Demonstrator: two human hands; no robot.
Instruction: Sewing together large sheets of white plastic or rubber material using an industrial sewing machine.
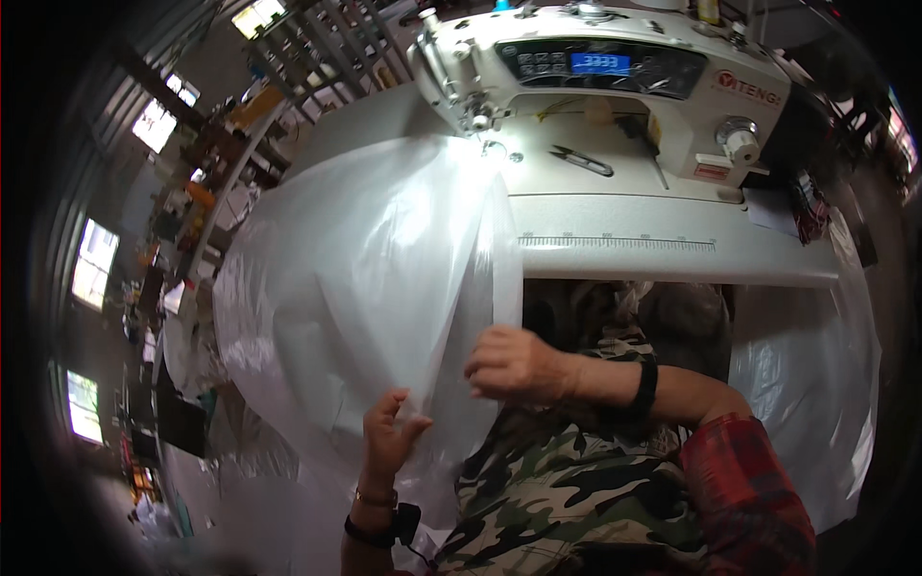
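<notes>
A large translucent white plastic sheet [375, 259] drapes from the needle area of a white sewing machine [605, 72] down over the table's front edge to my lap. My left hand [389, 434] is at the sheet's lower part, thumb and fingers curled on a fold of it. To its right and a little higher, my right hand [517, 365] is closed on the narrow folded strip along the sheet's right edge. The sheet's far end lies under the lit needle area, where glare hides the presser foot.
Black thread snips [581, 160] and a dark-handled screwdriver [645, 144] lie on the machine bed. A ruler scale [615, 242] runs along the table's front. More clear plastic [802, 384] hangs at the right. Cluttered benches [216, 216] stand at the left.
</notes>
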